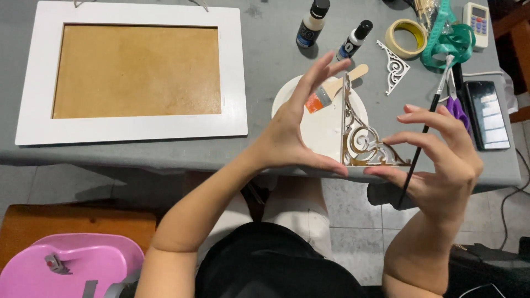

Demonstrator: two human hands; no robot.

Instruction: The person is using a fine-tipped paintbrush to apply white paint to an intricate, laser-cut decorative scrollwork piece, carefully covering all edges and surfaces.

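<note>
My left hand (292,132) pinches a triangular ornate scroll bracket (361,140), partly white and partly bare wood, at its top tip and lower left corner. My right hand (441,165) touches the bracket's lower right corner with the thumb while a thin black paintbrush (422,135) with a pale tip rests between its fingers. Behind the bracket sits a white plate (320,124) with a flat wooden-handled brush (331,91) on it, its bristles orange.
A large white picture frame (130,72) with brown backing lies at left on the grey table (265,49). Two paint bottles (312,25), a second white bracket (395,69), tape roll (407,37), teal ribbon, purple scissors, phone (487,113) and remote stand behind. A pink seat (72,265) sits at lower left.
</note>
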